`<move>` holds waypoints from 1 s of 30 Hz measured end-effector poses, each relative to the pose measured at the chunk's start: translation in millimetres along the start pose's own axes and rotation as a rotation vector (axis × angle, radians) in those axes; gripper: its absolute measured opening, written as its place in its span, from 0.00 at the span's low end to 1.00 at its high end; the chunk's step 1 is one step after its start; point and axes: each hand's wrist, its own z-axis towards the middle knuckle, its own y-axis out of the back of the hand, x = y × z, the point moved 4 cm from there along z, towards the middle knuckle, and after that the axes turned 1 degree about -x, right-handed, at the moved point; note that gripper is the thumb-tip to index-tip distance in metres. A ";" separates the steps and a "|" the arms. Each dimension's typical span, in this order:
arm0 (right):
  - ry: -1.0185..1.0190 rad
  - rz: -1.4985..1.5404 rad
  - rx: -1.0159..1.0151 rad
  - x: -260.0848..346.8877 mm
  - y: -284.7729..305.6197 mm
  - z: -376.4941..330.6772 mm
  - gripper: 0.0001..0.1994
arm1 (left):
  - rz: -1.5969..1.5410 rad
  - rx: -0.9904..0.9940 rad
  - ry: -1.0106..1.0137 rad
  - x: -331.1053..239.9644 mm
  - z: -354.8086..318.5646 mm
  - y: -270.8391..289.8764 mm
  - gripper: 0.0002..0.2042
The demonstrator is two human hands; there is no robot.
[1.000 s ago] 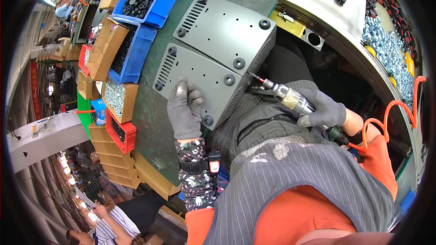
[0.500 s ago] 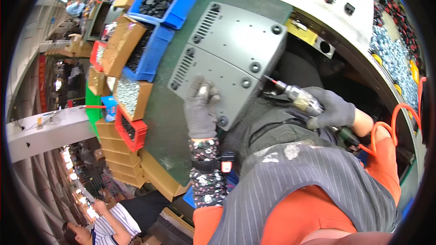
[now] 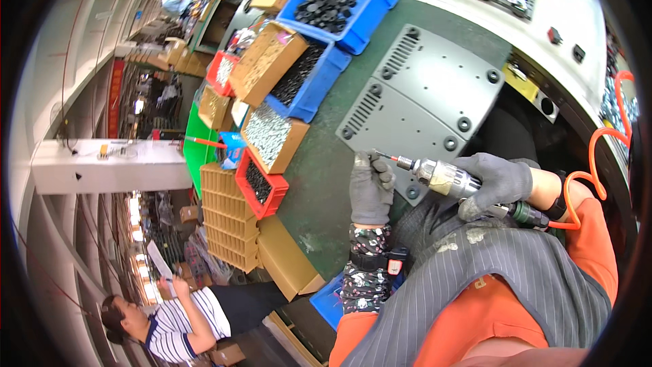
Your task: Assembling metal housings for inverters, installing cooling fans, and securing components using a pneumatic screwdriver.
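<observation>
Two flat grey metal panels point(image 3: 418, 124) lie edge to edge on the green bench top, with slotted vents and black round feet point(image 3: 450, 143). My right hand point(image 3: 499, 182), in a grey glove, is closed round an air screwdriver point(image 3: 445, 178) with an orange hose point(image 3: 598, 137). Its bit points left and reaches the fingertips of my left hand point(image 3: 371, 190). That hand, also gloved, hovers by the near panel's lower left edge, fingers curled in a pinch. Whatever is between those fingers is too small or hidden to make out.
Left of the panels stand blue bins of black parts point(image 3: 329, 7), a cardboard box of silvery screws point(image 3: 268, 137) and a red bin point(image 3: 261, 187) of dark screws. A cardboard divider point(image 3: 227, 217) lies nearby. Another person point(image 3: 183, 319) holds a paper at the lower left.
My left hand has come off the panel's face to its edge and pinched its fingers. The screwdriver has swung left to meet it. The whole view has shifted.
</observation>
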 end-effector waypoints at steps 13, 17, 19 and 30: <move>-0.072 0.059 0.127 11.1 -18.0 38.8 0.32 | -0.125 -0.062 -0.003 -7.8 2.1 27.2 0.14; -0.147 -0.005 0.133 11.7 -18.6 37.4 0.31 | -0.047 -0.063 -0.036 -11.4 3.0 25.7 0.14; -0.100 0.093 0.136 15.0 -18.3 35.9 0.32 | 0.105 -0.059 -0.132 -16.6 -0.5 24.5 0.14; -0.211 0.339 -0.001 -13.4 -27.1 22.1 0.47 | 0.281 0.111 -0.339 -19.9 -13.4 31.0 0.11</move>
